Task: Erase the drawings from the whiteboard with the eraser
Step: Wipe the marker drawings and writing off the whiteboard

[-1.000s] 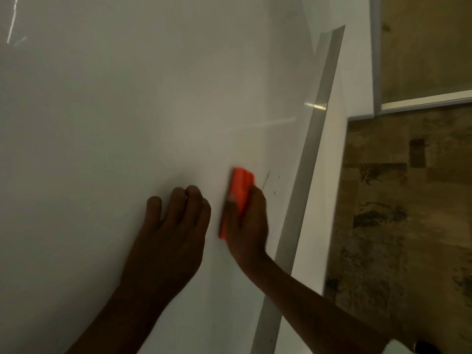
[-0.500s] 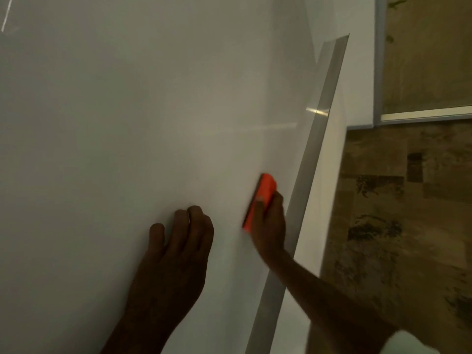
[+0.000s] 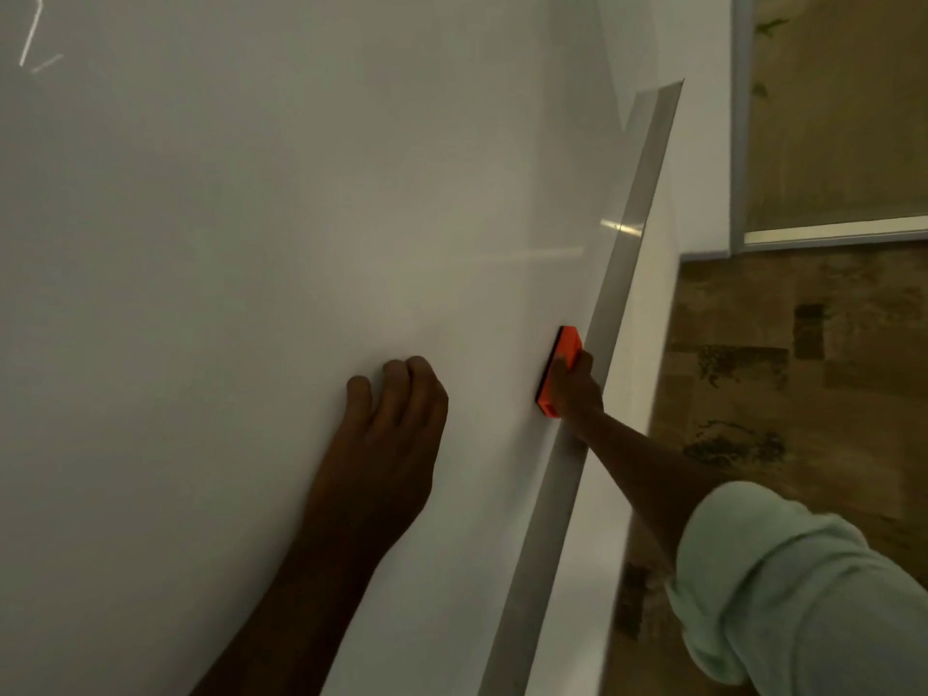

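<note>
Two hands meet the whiteboard [image 3: 251,243]: the left hand [image 3: 386,444] rests flat, fingers slightly curled, holding nothing; the right hand [image 3: 572,389] clasps the orange eraser [image 3: 561,364], apparently pressed to the surface, just beside the board's grey right-edge frame [image 3: 622,253].

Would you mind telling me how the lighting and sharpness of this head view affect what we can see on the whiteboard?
Head view: dim light, the left hand nearly silhouetted; a glare streak crosses the whiteboard toward its metal frame; wide-angle tilt slants the frame; the orange eraser in the right hand looks slightly soft.
</note>
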`<state>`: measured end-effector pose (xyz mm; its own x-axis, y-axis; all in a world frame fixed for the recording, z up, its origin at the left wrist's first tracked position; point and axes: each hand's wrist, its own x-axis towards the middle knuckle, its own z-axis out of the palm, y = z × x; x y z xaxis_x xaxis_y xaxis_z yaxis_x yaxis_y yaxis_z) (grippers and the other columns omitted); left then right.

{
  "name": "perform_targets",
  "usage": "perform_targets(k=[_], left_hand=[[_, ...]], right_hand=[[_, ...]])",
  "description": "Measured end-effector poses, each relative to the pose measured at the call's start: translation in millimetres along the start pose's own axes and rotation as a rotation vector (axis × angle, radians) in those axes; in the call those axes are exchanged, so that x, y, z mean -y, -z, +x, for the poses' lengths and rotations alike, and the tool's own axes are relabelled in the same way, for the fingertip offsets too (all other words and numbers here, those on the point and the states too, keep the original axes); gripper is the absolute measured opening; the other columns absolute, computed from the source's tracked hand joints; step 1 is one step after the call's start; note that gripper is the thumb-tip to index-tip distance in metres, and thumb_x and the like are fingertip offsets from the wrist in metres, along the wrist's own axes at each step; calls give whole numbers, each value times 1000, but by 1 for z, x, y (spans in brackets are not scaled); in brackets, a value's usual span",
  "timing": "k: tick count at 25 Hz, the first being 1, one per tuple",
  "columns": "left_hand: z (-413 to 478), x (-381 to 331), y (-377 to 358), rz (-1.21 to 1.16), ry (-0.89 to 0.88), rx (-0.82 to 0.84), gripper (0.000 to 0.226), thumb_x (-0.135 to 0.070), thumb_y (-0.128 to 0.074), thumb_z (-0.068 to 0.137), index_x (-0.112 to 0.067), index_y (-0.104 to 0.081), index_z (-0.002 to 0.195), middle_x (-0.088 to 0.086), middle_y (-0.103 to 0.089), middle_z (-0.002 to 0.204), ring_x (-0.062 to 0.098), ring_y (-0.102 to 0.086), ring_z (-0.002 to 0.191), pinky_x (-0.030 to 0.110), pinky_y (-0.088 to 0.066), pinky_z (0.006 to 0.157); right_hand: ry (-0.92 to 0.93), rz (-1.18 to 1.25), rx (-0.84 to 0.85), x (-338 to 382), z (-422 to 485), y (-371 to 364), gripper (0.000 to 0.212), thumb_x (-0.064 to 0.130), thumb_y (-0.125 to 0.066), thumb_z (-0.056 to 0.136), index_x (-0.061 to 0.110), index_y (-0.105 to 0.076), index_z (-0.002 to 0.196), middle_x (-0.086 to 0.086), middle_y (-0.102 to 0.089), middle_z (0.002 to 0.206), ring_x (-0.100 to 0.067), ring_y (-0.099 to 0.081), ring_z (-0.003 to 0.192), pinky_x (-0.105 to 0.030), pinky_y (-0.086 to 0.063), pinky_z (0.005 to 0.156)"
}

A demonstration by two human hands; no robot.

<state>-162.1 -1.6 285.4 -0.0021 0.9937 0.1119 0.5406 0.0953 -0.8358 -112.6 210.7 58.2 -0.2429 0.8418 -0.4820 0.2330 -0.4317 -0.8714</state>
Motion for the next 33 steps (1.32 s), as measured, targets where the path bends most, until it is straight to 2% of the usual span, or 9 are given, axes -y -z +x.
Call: perform_targets(k=[3, 7, 9, 12, 15, 21, 25, 29, 33], left_hand=[[-4, -1, -2, 7, 8, -33, 45, -16, -63, 85, 3, -61, 125, 26, -57, 131, 41, -49, 120, 54, -33, 94], [-9, -3, -19, -35, 42, -133, 47, -18, -55, 86, 2, -64, 127, 25, -58, 133, 41, -45, 122, 57, -34, 94], [-14, -6, -23, -13, 47, -139, 46, -21, -55, 87, 0, -65, 127, 23, -59, 133, 39, -47, 121, 56, -36, 92], [-15, -10, -27, 51, 29, -140, 45, -23, -55, 87, -4, -66, 127, 19, -61, 132, 37, -51, 118, 52, -40, 87], [-16, -14, -28, 104, 36, -137, 53, -28, -57, 85, -6, -62, 133, 16, -56, 136, 35, -52, 119, 49, -42, 86], [-10, -13, -21, 98, 46, -100, 57, -30, -56, 91, -5, -54, 143, 18, -51, 143, 36, -49, 123, 51, -40, 90], [-2, -10, -10, 2, 58, -65, 45, -23, -54, 91, -3, -65, 130, 20, -63, 134, 36, -50, 122, 50, -40, 90], [-12, 15, 5, 38, 246, -178, 42, -22, -55, 93, -5, -65, 129, 19, -60, 139, 36, -47, 128, 51, -36, 98], [-17, 30, 11, 120, 220, -199, 52, -26, -54, 93, -4, -54, 141, 18, -47, 146, 36, -43, 130, 53, -35, 97]], right_hand=[[70, 31, -21, 20, -2, 0, 52, 41, -38, 107, 8, -35, 147, -21, -60, 133, -39, -61, 118, -36, -45, 87], [608, -7, -82, 21, -15, -11, 55, 55, -41, 101, 21, -39, 143, 2, -64, 120, -13, -62, 96, -26, -46, 74], [545, -46, -92, 3, 7, 0, 50, 48, -46, 103, 16, -42, 140, -3, -64, 120, -20, -65, 101, -32, -53, 79], [121, -102, -34, -4, 59, 17, 43, 34, -50, 103, 4, -43, 132, -21, -62, 121, -41, -64, 107, -46, -54, 86], [51, -71, 97, 4, 63, 18, 40, 30, -54, 101, 2, -43, 129, -21, -63, 120, -40, -64, 107, -41, -51, 82], [362, 24, 402, 16, -39, 40, 37, 29, -66, 97, 7, -49, 121, 1, -67, 96, -26, -71, 90, -6, -43, 60], [854, -44, 423, 65, -109, 30, 52, 55, -56, 95, 14, -50, 127, 4, -61, 104, -10, -63, 85, -11, -46, 64], [1293, -345, 200, 95, -121, 11, 51, 57, -57, 89, 16, -46, 118, -5, -55, 95, -25, -60, 70, -24, -38, 46], [804, -149, 96, 80, -51, 32, 54, 36, -69, 94, 6, -51, 134, -15, -65, 117, -35, -67, 104, -39, -56, 79]])
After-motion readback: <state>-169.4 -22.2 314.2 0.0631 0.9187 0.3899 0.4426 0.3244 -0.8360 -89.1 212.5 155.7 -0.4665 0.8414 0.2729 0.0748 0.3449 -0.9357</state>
